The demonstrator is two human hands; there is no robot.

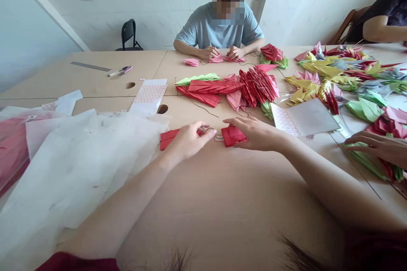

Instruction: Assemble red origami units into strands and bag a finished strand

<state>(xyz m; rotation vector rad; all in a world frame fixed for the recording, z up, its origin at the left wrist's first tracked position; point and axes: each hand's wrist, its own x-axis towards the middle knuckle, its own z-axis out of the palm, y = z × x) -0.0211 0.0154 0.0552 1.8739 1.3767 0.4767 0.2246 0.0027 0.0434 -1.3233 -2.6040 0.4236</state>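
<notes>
My left hand is over the table with thumb and fingers brought together around a thin dark thread. Under and beside that hand lies a red folded paper piece, partly covered by my fingers. My right hand grips a second red folded paper from its right side, thumb below and fingers above. A short stretch of dark thread shows in the gap between the hands, by the left edge of the second paper.
Stacked red folded papers lie ahead, beside a white card. Colourful paper cranes pile up at right, near another person's hand. Translucent plastic sheets spread at left. A person folds pink paper opposite.
</notes>
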